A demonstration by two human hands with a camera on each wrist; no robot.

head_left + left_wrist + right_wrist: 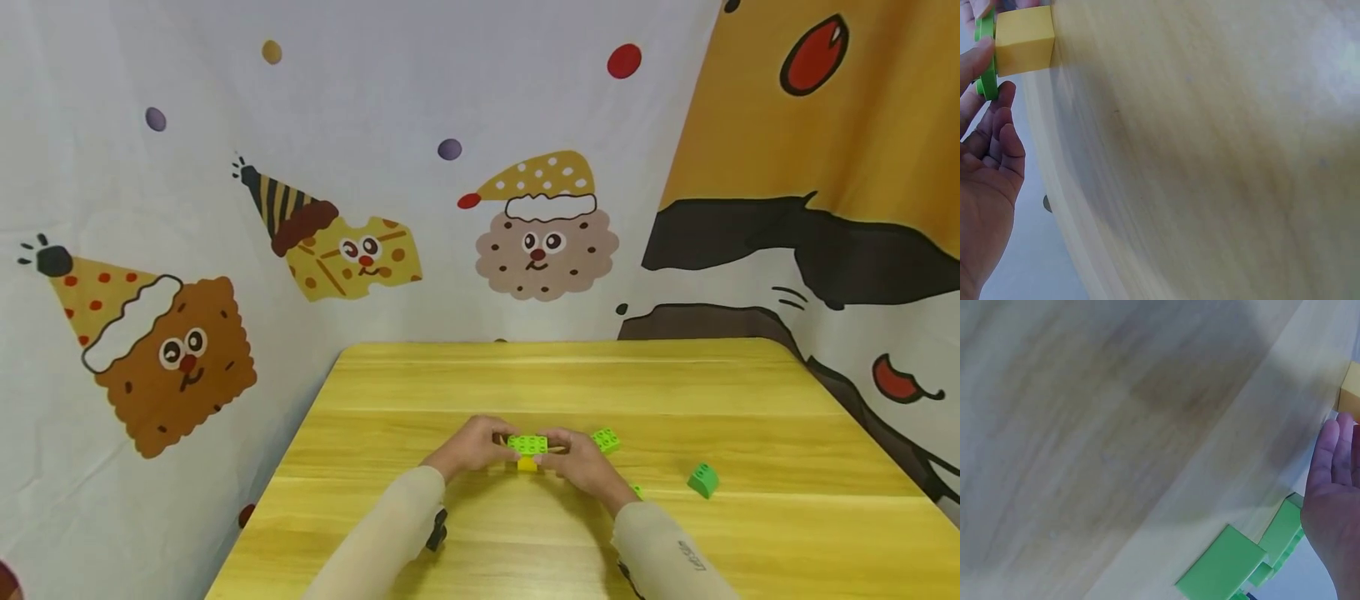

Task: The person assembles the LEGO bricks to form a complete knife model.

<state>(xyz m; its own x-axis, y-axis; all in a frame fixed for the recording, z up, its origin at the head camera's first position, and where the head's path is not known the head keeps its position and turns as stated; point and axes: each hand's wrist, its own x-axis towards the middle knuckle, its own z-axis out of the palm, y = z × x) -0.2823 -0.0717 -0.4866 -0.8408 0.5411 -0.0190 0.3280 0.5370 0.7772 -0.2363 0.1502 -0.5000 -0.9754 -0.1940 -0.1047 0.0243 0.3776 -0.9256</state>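
A light green studded brick (528,444) lies across the top of a yellow block (527,463) in the middle of the table; the left wrist view shows the thin green brick (987,62) against the yellow block (1025,40). My left hand (477,444) pinches the green brick's left end between thumb and fingers. At its right end my right hand (579,458) grips the same brick. In the right wrist view my right hand (1335,506) is beside the yellow block (1351,392), and its fingertips are partly cut off by the frame's edge.
Right of my right hand is a light green brick (606,440), with another (637,492) partly hidden by my wrist. A darker green curved brick (703,480) stands farther right on the wooden table (420,379). A printed cloth (375,92) hangs behind.
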